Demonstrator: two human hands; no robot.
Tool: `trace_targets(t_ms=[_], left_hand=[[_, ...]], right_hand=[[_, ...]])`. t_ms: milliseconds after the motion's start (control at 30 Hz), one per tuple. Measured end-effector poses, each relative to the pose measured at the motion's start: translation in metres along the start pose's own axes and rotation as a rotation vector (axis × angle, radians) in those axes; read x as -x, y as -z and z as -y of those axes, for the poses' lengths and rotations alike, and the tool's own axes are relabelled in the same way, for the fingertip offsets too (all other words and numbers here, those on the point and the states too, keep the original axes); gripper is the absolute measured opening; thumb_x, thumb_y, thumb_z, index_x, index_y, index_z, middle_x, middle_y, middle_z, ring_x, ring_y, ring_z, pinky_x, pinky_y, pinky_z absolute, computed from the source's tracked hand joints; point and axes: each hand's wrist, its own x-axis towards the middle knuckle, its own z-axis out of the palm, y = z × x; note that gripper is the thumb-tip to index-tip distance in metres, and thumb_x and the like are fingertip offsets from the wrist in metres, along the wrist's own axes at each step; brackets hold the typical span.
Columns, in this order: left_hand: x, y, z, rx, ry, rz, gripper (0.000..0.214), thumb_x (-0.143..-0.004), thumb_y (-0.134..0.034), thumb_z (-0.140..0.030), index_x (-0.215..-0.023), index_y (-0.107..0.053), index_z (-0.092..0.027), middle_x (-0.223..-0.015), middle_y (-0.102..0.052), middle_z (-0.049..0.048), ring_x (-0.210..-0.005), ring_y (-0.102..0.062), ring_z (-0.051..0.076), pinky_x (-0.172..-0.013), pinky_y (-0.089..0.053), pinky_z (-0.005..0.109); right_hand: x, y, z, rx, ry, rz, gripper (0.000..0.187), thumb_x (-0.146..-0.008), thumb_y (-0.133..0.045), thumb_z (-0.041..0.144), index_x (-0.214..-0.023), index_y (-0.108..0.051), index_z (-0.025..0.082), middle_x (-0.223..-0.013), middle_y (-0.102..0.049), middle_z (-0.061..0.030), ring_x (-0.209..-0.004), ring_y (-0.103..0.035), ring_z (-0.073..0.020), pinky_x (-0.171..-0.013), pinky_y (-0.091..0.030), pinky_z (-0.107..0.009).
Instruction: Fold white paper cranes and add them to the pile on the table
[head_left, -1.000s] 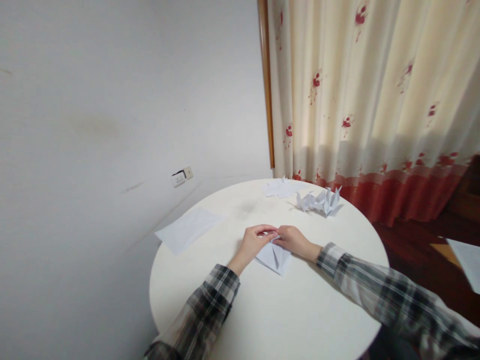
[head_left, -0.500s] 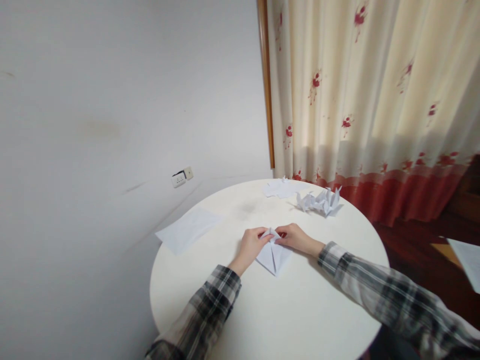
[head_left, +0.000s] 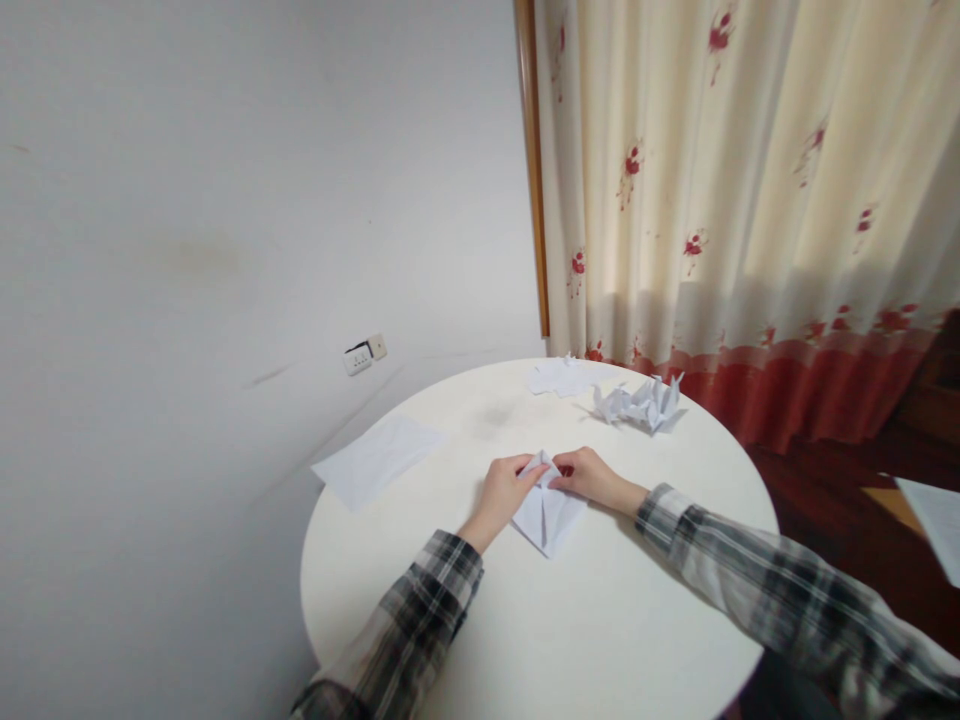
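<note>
A partly folded white paper piece (head_left: 547, 515), kite-shaped with its point towards me, lies on the round white table (head_left: 540, 620). My left hand (head_left: 504, 487) pinches its upper left edge, fingers closed on the paper. My right hand (head_left: 592, 475) grips the upper right edge in the same way. Between the two hands the top flap of the paper stands lifted. Both arms wear plaid sleeves.
A flat white sheet (head_left: 376, 457) lies at the table's left rim. Several folded paper cranes (head_left: 639, 402) and flat folded pieces (head_left: 557, 376) sit at the far side. A wall with a socket (head_left: 364, 353) is on the left; a curtain (head_left: 750, 200) hangs behind.
The hands have drawn slightly apart and lifted the top flap, so more of the folded paper shows between them. The other things on the table have not moved.
</note>
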Motion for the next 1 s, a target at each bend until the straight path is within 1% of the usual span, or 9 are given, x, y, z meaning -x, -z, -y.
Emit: trace_targets(t_ms=[167,333,433,533,633,833,933,1000], left_hand=[[0.0,-0.001,0.002,-0.014,0.017,0.018,0.031,-0.072,-0.05,-0.04,-0.065,-0.065,-0.014,-0.061,-0.061,0.0,-0.058,-0.051,0.013,-0.052,-0.035,0.02],[-0.001,-0.001,0.005,-0.066,0.024,0.019,0.033,-0.072,-0.049,-0.041,-0.063,-0.064,-0.012,-0.057,-0.058,-0.0006,-0.054,-0.048,0.011,-0.051,-0.033,0.019],[-0.001,-0.001,0.005,-0.088,0.029,-0.017,0.035,-0.072,-0.049,-0.042,-0.062,-0.063,-0.012,-0.056,-0.056,-0.001,-0.054,-0.047,0.011,-0.05,-0.031,0.019],[-0.001,-0.001,0.007,-0.108,0.055,-0.079,0.036,-0.073,-0.048,-0.043,-0.06,-0.061,-0.012,-0.053,-0.053,-0.0017,-0.052,-0.045,0.01,-0.048,-0.03,0.019],[-0.001,0.0,0.01,-0.129,0.056,-0.113,0.036,-0.073,-0.048,-0.043,-0.057,-0.058,-0.012,-0.05,-0.05,-0.0026,-0.05,-0.042,0.009,-0.047,-0.028,0.019],[0.0,0.001,0.01,-0.118,0.017,-0.082,0.036,-0.074,-0.048,-0.042,-0.055,-0.057,-0.012,-0.05,-0.05,-0.0029,-0.05,-0.042,0.009,-0.047,-0.029,0.019],[0.0,0.001,0.009,-0.096,-0.003,-0.063,0.034,-0.074,-0.049,-0.04,-0.058,-0.06,-0.012,-0.053,-0.054,-0.0021,-0.052,-0.045,0.009,-0.049,-0.031,0.018],[0.0,0.001,0.008,-0.083,-0.017,-0.039,0.03,-0.073,-0.05,-0.037,-0.06,-0.061,-0.012,-0.057,-0.058,-0.0013,-0.055,-0.048,0.01,-0.052,-0.033,0.018]], right_hand=[[0.0,0.0,0.0,0.02,0.009,-0.018,0.016,-0.068,-0.06,0.03,-0.064,-0.061,0.014,-0.051,-0.052,0.0037,-0.049,-0.043,-0.0066,-0.049,-0.029,-0.016],[0.0,-0.002,-0.001,0.062,-0.003,-0.031,0.016,-0.067,-0.061,0.029,-0.062,-0.061,0.015,-0.05,-0.053,0.0033,-0.047,-0.043,-0.0066,-0.047,-0.028,-0.017],[0.001,-0.001,-0.001,0.027,0.004,-0.021,0.013,-0.07,-0.058,0.028,-0.069,-0.063,0.016,-0.056,-0.058,0.0019,-0.051,-0.049,-0.0082,-0.05,-0.032,-0.017],[0.001,0.002,0.001,-0.018,0.016,-0.026,0.013,-0.071,-0.056,0.026,-0.078,-0.063,0.017,-0.066,-0.061,0.0002,-0.058,-0.053,-0.0098,-0.056,-0.036,-0.018],[0.001,0.004,0.0,-0.036,0.008,-0.052,0.013,-0.07,-0.057,0.024,-0.078,-0.063,0.017,-0.068,-0.062,-0.0006,-0.06,-0.053,-0.0104,-0.058,-0.038,-0.019],[0.001,0.003,-0.001,-0.004,-0.025,-0.09,0.01,-0.069,-0.058,0.025,-0.072,-0.063,0.016,-0.06,-0.061,0.0005,-0.055,-0.053,-0.0098,-0.054,-0.036,-0.018],[0.001,0.002,0.0,0.055,-0.029,-0.108,0.009,-0.069,-0.057,0.024,-0.072,-0.062,0.017,-0.06,-0.061,0.0007,-0.054,-0.052,-0.0095,-0.053,-0.035,-0.018],[0.002,0.003,0.0,0.092,-0.025,-0.096,0.008,-0.07,-0.056,0.023,-0.072,-0.062,0.017,-0.061,-0.061,0.0006,-0.054,-0.052,-0.0096,-0.053,-0.035,-0.018]])
